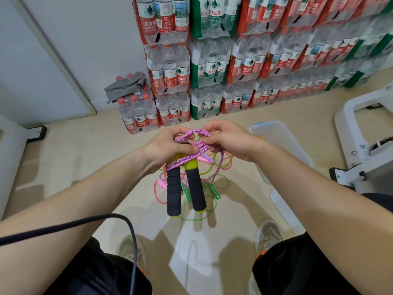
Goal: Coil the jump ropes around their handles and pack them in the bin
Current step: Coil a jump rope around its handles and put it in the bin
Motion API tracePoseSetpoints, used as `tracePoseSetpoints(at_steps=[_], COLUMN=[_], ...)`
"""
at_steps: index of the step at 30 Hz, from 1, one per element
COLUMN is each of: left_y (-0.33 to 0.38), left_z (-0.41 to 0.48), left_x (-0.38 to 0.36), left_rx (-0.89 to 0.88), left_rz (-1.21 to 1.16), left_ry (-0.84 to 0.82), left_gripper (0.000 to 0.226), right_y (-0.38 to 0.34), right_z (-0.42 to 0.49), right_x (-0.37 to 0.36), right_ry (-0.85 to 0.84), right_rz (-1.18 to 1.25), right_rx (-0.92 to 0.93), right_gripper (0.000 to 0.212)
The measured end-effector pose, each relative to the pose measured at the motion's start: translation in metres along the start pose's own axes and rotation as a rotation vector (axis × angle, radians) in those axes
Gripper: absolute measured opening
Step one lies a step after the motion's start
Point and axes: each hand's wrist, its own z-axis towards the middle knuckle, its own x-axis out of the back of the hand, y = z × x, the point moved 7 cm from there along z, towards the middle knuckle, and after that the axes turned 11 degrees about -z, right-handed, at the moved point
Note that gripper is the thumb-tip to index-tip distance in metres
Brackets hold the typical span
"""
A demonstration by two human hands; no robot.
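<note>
I am looking down at a beige floor (pixel 85 167). In the middle of it lies a loose tangle of jump ropes (pixel 212 182), pink, green and orange, with their handles among the loops. Just to the right of that stands a clear plastic bin (pixel 285 141), and a flat translucent plastic piece (pixel 285 211) lies nearer to me. Shrink-wrapped packs of bottled water (pixel 212 99) are stacked along the far edge, against the wall, with one lower pack (pixel 138 116) at their left end. A white metal frame (pixel 361 128) stands at the right edge. Two shoes (pixel 268 233) rest near the bottom.
</note>
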Motion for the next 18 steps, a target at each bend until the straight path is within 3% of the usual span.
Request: tracePoseSetpoints(at_steps=[6,10,15,18], left_y=[-0.004,-0.001,0.000,0.004], left_z=[-0.003,-0.004,-0.003,-0.003], left_x=[-0.007,-0.009,-0.003,0.005], left_rx=[0.110,0.103,0.108,0.090], left_rz=[-0.216,-0.303,-0.407,-0.410], left_ry=[-0.120,-0.128,-0.055,0.016], left_gripper=[0.045,0.039,0.048,0.052], right_y=[0.002,0.001,-0.006,-0.009], right_z=[0.000,-0.001,-0.003,-0.002], right_x=[0.002,0.000,-0.005,-0.002], right_ry=[-0.027,-0.045,0.014,0.105], right_rz=[0.086,0.145,0.010,-0.105], right_rx=[-0.025,0.020,0.122,0.169], right_gripper=[0.020,0.026,0.037,0.030])
